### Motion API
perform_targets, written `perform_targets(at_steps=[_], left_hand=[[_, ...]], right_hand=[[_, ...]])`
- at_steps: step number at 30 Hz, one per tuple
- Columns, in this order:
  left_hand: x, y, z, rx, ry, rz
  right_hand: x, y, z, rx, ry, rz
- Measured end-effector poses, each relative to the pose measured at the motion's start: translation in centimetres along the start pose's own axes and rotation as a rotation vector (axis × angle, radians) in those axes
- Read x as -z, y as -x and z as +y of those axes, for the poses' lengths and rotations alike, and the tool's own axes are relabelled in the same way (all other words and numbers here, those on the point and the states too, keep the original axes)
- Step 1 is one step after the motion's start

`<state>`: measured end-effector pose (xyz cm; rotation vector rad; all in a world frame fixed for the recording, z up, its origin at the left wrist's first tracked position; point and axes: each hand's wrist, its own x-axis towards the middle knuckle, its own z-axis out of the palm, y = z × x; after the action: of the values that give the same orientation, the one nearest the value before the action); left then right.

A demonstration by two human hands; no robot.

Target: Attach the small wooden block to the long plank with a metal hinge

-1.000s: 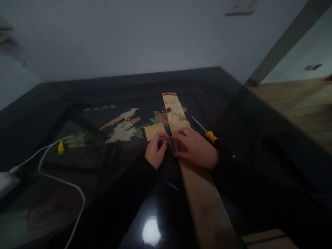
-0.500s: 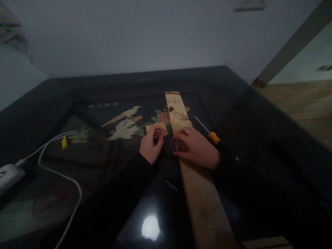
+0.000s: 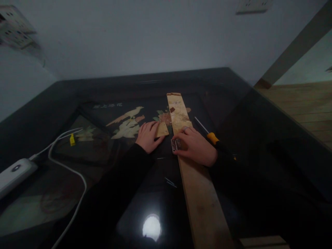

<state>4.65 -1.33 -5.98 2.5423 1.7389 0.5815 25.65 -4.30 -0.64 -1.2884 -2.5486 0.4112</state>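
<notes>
**Head view: handling and clearance, both hands engaged**

**Handling**
- Long board (image 3: 204,197): lying flat under right hand (image 3: 198,147), running from beyond the fingertips back past the wrist. Judge as the heaviest item, stiff, with a worn far end possibly shedding splinters. Take hold by both long edges.
- Small wooden piece (image 3: 163,128): partly under left hand (image 3: 147,136), just left of the board. Treat as light, rigid and apt to skid. Take hold by opposite edges. Left hand palm down, loosely spread, thumb apart from fingers; cannot tell whether gripping or only resting.
- Hinge (image 3: 174,145): at the board's left edge, pinched between right thumb and index finger, right hand half closed. Expect light, hard, smooth metal. Hold by the outer rims.

**Edges and room**
- Dark tabletop (image 3: 197,79): glossy, probably slippery; far edge well beyond both hands, right edge well apart from right hand.
- White cable (image 3: 70,169): left of left hand, well apart. Avoid snagging.
- Screwdriver (image 3: 212,138): just right of right hand, shaft pointing away from the body. Limit sideways travel here.
- Thin metal pieces (image 3: 171,182): nearer the body than both hands, left of the board; exact type unclear. Avoid sweeping across.
</notes>
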Motion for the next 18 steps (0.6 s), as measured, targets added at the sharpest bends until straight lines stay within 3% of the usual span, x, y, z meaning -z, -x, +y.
perform_targets(at_steps=[8, 18], left_hand=[[1.0, 0.1, 0.3, 0.059, 0.030, -0.139], [2.8, 2.4, 1.9, -0.051, 0.123, -0.204]], right_hand=[[0.0, 0.2, 0.0, -0.012, -0.014, 0.002], [-0.1, 0.2, 0.2, 0.000, -0.018, 0.018]])
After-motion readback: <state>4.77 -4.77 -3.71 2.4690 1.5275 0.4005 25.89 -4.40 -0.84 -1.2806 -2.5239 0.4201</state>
